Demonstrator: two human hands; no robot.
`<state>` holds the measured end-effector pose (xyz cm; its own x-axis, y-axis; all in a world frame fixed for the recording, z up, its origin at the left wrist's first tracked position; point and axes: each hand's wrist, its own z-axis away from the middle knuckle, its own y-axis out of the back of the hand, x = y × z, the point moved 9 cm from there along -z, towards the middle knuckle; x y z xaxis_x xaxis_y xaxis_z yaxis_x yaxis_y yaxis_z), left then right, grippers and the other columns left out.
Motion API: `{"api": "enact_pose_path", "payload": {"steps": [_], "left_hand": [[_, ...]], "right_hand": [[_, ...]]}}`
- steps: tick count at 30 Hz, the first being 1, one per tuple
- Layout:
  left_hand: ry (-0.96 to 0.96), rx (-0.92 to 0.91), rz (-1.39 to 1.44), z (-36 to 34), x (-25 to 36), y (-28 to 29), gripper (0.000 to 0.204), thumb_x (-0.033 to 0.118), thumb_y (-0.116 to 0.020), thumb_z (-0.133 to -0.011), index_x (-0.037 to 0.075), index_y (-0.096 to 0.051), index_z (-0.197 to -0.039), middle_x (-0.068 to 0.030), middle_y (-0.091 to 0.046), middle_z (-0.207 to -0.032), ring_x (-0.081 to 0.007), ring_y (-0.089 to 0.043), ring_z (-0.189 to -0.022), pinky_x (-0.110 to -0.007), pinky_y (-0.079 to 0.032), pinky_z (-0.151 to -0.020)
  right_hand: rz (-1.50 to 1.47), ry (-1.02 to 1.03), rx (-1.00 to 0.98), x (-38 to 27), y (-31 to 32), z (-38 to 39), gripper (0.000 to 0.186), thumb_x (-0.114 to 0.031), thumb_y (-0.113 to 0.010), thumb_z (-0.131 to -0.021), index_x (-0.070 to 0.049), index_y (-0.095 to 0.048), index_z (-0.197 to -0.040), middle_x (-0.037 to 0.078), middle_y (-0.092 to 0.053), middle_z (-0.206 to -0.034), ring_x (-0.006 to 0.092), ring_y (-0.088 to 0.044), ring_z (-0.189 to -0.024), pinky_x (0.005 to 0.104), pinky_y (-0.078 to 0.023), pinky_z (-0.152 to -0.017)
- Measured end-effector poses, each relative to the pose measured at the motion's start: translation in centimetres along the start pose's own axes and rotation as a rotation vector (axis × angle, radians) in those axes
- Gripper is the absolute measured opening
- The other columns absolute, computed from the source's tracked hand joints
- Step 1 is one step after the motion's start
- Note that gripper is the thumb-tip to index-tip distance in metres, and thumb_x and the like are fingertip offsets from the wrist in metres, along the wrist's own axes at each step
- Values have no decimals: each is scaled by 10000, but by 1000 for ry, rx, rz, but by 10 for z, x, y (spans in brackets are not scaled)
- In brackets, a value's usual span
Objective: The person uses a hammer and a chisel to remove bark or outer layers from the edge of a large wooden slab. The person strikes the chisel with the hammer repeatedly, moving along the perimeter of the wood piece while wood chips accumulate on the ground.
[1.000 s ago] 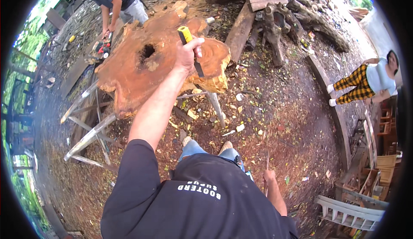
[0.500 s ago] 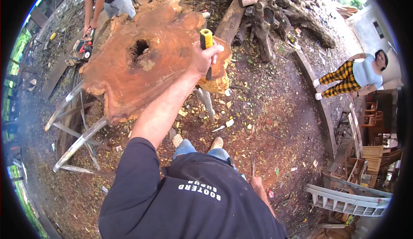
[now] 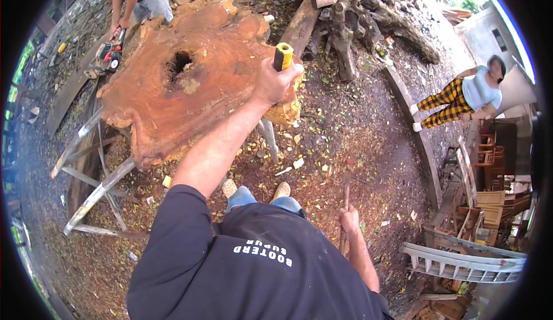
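Observation:
A thick, irregular wood slab (image 3: 213,90) with reddish-brown grain and a dark hole lies on a metal-legged stand. At its right edge, my left hand (image 3: 273,84) is closed around an upright chisel (image 3: 283,57) with a yellow and black handle. The handle's top rises above my fist, and the blade is hidden under the hand. Low on my right side, my right hand (image 3: 349,219) grips a slim wooden handle (image 3: 346,192), well apart from the slab. What is fixed to this handle, if anything, cannot be made out.
Beyond the slab's left side, a co-worker (image 3: 129,0) bends over a red and black chainsaw (image 3: 109,52). Gnarled stumps (image 3: 343,38) lie at the far right. Another person (image 3: 466,92) stands near a long beam (image 3: 415,136). A metal ladder (image 3: 461,262) lies at right.
My right hand has come forward and up with the wooden handle, which shows more of its length. The chisel's top leans slightly right; its shaft below my left fist no longer shows.

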<state>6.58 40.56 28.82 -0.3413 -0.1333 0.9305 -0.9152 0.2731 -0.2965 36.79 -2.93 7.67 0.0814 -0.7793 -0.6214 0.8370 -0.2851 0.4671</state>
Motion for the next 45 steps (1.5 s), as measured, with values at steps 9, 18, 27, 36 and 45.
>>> {"api": "enact_pose_path", "payload": {"steps": [9,18,27,36,45], "left_hand": [[-61,66,-68,2,-6,2,255,189,-721,-889,75,-607,-692,67,-556,-624,-35,-488,-564,-260,-382,-507],[-146,74,-79,2,-2,0,162,130,-693,-877,48,-639,-747,55,-579,-638,-55,-536,-587,-283,-433,-536],[-160,98,-127,6,-1,6,265,183,-692,-855,41,-596,-653,41,-547,-575,-60,-508,-535,-299,-400,-495],[-82,77,-116,4,-12,4,231,197,-686,-851,59,-624,-678,35,-576,-596,-62,-530,-556,-296,-412,-519],[-41,51,-120,8,-8,-2,227,225,-700,-842,61,-639,-698,17,-593,-616,-82,-548,-571,-306,-434,-540]], "right_hand": [[454,873,101,-396,13,126,198,-187,-630,-880,-27,-554,-970,142,-677,-758,221,-659,-593,381,-551,-556],[1005,1103,119,-497,-76,144,196,-127,-546,-849,12,-521,-984,237,-649,-708,401,-676,-670,507,-544,-676],[567,1091,285,-551,-27,186,255,-180,-603,-856,-7,-540,-1033,200,-679,-789,308,-685,-690,423,-568,-669],[1055,917,176,-513,-65,130,257,-177,-573,-867,-7,-549,-1058,195,-681,-831,309,-692,-697,427,-595,-680],[1086,1102,420,-498,-80,121,242,-192,-577,-867,7,-522,-994,210,-678,-792,329,-692,-674,460,-584,-643]]}}
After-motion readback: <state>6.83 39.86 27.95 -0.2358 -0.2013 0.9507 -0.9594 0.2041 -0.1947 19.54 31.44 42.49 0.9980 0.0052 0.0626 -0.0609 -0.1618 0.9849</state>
